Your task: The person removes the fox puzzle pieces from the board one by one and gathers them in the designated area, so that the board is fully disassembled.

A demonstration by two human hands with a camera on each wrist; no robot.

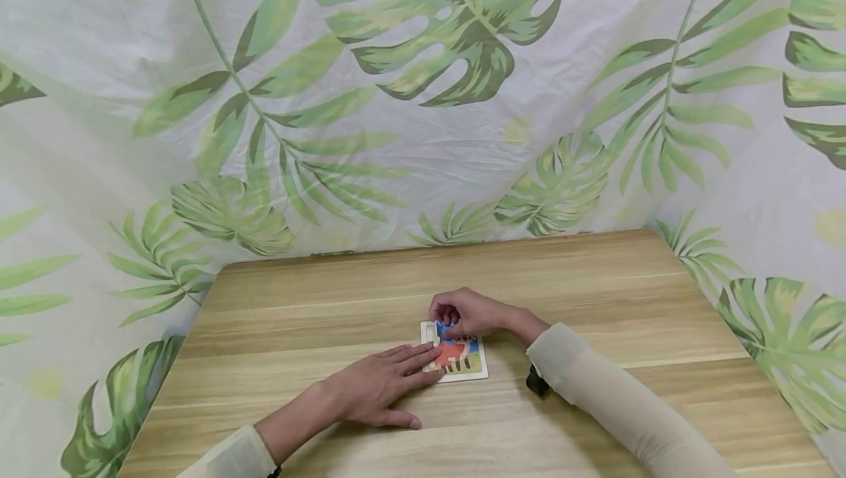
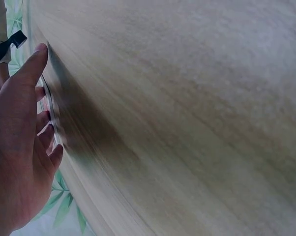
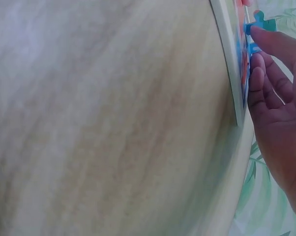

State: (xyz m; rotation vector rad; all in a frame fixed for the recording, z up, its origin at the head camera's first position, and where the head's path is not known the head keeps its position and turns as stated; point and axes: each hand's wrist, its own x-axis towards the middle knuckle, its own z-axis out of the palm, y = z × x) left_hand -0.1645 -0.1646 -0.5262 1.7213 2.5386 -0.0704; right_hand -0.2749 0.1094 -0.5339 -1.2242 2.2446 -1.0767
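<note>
A small jigsaw puzzle (image 1: 456,360) in a white-rimmed tray (image 1: 487,369) lies on the wooden table, showing an orange, blue and green picture. At its upper left a pale bare patch of the tray shows. My right hand (image 1: 479,314) is over the far side of the puzzle, pinching a blue jigsaw piece (image 3: 260,22) between thumb and fingers; in the right wrist view the piece stands tilted up from the tray. Fingers straight, my left hand (image 1: 377,386) rests across the tray's left edge, thumb spread out on the tabletop.
The wooden table (image 1: 297,331) extends around the tray on all sides. Behind it hangs a leaf-patterned cloth (image 1: 436,155), which also shows at both sides. A black wrist device (image 1: 537,382) sits beneath the right sleeve.
</note>
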